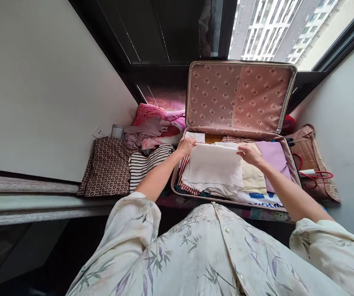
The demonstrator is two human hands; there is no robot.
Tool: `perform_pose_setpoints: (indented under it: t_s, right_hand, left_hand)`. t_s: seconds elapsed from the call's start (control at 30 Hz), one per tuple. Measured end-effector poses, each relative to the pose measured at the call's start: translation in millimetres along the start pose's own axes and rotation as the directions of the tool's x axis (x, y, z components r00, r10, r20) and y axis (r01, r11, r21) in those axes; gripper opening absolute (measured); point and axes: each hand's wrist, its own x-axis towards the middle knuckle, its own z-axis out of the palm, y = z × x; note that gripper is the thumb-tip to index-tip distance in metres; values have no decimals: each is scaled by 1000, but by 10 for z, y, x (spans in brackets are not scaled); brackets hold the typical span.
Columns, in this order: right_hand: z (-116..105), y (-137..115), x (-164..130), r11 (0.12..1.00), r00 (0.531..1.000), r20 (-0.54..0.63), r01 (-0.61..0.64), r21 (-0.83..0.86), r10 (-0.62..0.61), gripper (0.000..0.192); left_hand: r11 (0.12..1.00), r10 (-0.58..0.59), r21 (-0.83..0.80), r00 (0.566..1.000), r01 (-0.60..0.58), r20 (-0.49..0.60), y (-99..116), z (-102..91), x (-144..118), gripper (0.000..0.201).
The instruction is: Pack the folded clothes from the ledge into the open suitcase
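A folded white cloth garment (215, 164) hangs between my two hands over the open suitcase (174, 181). My left hand (186, 146) pinches its upper left corner, and my right hand (249, 153) pinches the upper right corner. Beneath it in the suitcase lie folded clothes: a red-and-white striped piece (189, 188), a cream one (253, 176) and a lilac one (271, 158). A white piece with blue print (262, 198) is near the front edge. The cloth hides part of the clothes under it.
The suitcase lid (240, 98), lined in pink, stands raised against the window. Left of the case are a brown patterned cloth (109, 166), a black-and-white striped cloth (149, 162) and pink clothes (152, 119). A brown bag (308, 152) with red cords lies at right.
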Motion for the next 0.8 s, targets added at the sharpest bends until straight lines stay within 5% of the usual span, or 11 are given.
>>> perform_pose_setpoints:
  t_s: [0.17,0.33,0.4,0.53,0.67,0.8]
  right_hand:
    - [222,-127,-801,940,939,-31,342,-13,-342,22]
    - [676,-436,-1542,932,893,268,344,115,-362,22]
    - [771,-473,-1606,950,895,326,266,161,-306,25]
    - [799,-460,-1508,970,905,350,223,94,-242,30]
    - [844,-474,-1410,941,862,405,337,-8,-305,62]
    - [966,-507,-1357,897,808,430,442,11,-403,32]
  left_hand:
    - [890,289,309,939,-335,185,-347,37,-619,20]
    - [880,166,283,804,-383,571,-546,420,-1448,15]
    - [902,138,246,779,-353,611,-567,562,-1597,18]
    - [917,134,253,834,-309,535,-567,688,-1592,15]
    - [877,115,311,788,-367,605,-594,724,-1540,56]
    - [821,185,310,738,-479,649,-625,742,-1542,56]
